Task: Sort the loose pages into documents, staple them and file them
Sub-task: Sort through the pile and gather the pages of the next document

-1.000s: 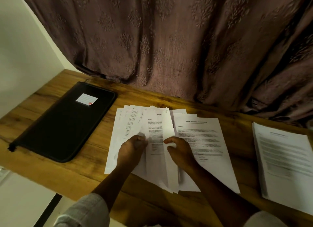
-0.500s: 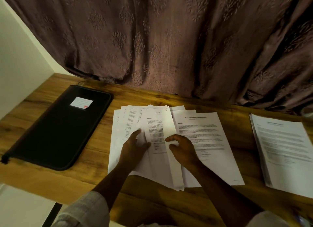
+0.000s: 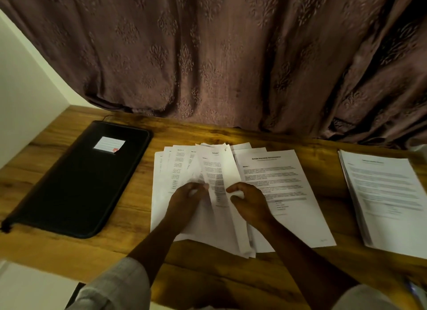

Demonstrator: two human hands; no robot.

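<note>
A: While both hands rest on the pages (image 3: 175,168), what are the fingers doing?

B: The left hand (image 3: 187,201) has its fingers curled in and the thumb pressed against them. It pinches a crumpled bit of paper, and white shows between the knuckles. The right hand (image 3: 249,203) is curled as well, with thumb and forefinger nipping a sheet's edge.

A: Which sheet?

B: For the right hand, the top sheet (image 3: 217,171). It runs up between the two hands, printed on its left part and blank white along its right. I cannot tell whether the left hand pinches that same sheet or one beneath it.

A: And where do the pages lie?

B: At mid-desk, near the front edge, fanned out and overlapping with the print facing up. The fan spreads leftward from the hands. One full page (image 3: 277,178) lies flat at the fan's right side, and its lower left part is hidden under the right wrist.

A: Anything sorted already?

B: A squared stack (image 3: 388,194) sits at the far right, apart from the fan, with a printed page on top.

A: And the folder?

B: The folder (image 3: 76,182) is black, closed and flat on the desk (image 3: 69,252). It lies left of the pages, near them but not touching, and a white label (image 3: 108,144) is stuck near its far end.

A: What is behind all that?

B: A patterned curtain (image 3: 208,55) hangs down to the desk's back edge, and a pale wall (image 3: 23,90) stands at the left. Light sleeves (image 3: 115,286) show at the bottom.
</note>
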